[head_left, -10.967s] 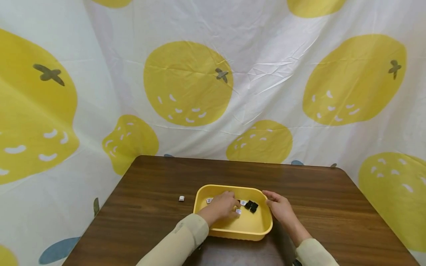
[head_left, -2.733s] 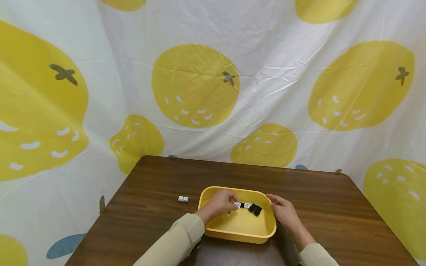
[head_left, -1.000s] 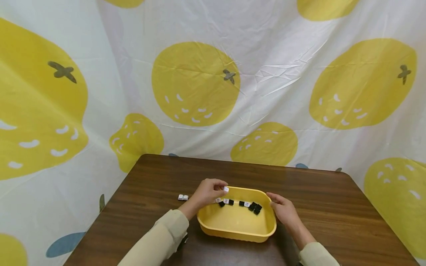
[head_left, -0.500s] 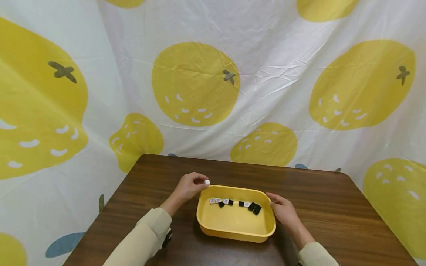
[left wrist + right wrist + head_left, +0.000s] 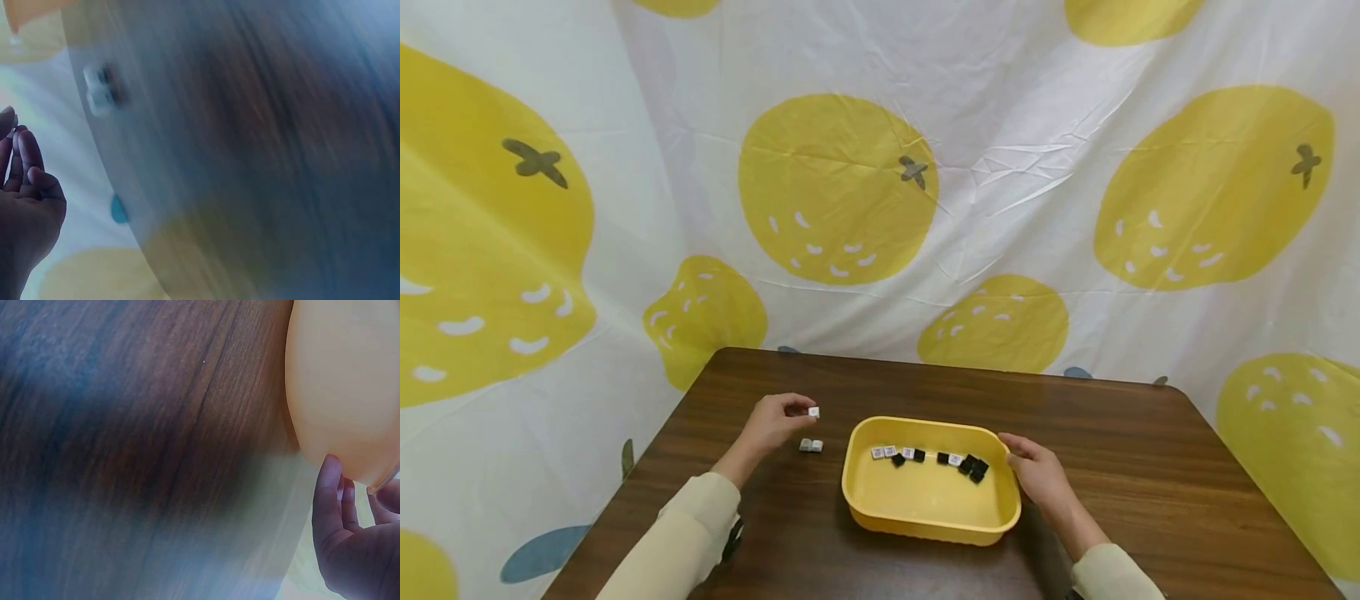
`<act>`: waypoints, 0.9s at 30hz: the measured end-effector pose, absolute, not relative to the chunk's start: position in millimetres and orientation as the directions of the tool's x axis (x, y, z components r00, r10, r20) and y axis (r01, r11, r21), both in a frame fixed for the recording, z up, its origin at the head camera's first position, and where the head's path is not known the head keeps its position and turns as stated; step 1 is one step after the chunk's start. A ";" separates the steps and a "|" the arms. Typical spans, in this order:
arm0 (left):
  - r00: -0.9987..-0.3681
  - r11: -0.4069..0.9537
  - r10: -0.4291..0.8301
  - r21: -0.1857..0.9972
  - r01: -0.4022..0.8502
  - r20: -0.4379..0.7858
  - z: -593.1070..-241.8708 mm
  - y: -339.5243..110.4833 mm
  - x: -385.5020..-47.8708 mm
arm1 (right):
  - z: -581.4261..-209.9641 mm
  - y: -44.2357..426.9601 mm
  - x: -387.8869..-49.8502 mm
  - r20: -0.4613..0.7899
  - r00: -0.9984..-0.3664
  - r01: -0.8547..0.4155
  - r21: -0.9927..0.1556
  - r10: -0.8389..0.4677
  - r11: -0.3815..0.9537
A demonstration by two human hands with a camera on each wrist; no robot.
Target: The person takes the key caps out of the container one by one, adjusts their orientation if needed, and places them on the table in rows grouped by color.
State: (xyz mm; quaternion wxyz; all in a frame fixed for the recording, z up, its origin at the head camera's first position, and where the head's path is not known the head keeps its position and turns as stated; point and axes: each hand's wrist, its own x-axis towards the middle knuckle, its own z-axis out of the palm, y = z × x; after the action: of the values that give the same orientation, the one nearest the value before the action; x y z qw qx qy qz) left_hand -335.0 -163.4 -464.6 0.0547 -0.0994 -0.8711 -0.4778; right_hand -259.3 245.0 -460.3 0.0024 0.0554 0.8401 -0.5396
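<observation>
My left hand (image 5: 769,425) pinches a small white square piece (image 5: 814,412), like a keycap, between thumb and fingertips above the table. Just below it in the head view, two similar white keycaps (image 5: 811,446) sit side by side on the wood. My right hand (image 5: 1042,477) grips the right end of a yellow tray (image 5: 925,528), thumb at the rim and fingers against the outer wall. Inside the tray lie several white keycaps (image 5: 890,451) and several black keycaps (image 5: 977,477), mostly along the far side. The left wrist view is blurred, and the held piece barely shows there.
The dark wooden table (image 5: 1120,467) has its far edge close to a hanging cloth (image 5: 1000,167) printed with lemons. Bare wood lies left of the tray and beyond the two white keycaps.
My left hand has picked a white keycap out of the tray and carried it left over the rim, above the two on the table. My right hand has stayed at the tray's right end.
</observation>
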 end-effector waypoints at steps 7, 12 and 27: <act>-0.983 0.632 0.129 0.753 0.181 0.128 -474.2 -189.7 -334.5 | -459.6 245.3 -259.7 -0.064 -0.994 0.096 -0.906 0.091 0.412; -0.981 0.688 0.166 0.700 0.189 0.102 -480.8 -197.5 -332.7 | -461.2 245.2 -260.2 -0.059 -0.994 0.093 -0.902 0.094 0.421; -0.982 0.711 0.188 0.685 0.160 0.034 -494.1 -198.2 -332.9 | -462.5 244.8 -259.3 -0.040 -0.996 0.072 -0.909 0.086 0.410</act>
State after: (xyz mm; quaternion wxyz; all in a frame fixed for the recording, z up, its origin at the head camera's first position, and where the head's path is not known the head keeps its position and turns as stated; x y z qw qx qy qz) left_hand -332.9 -198.2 -494.1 -0.0190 -0.0942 -0.9248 -0.3682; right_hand -259.3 244.8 -462.5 -0.0063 0.0469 0.8397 -0.5410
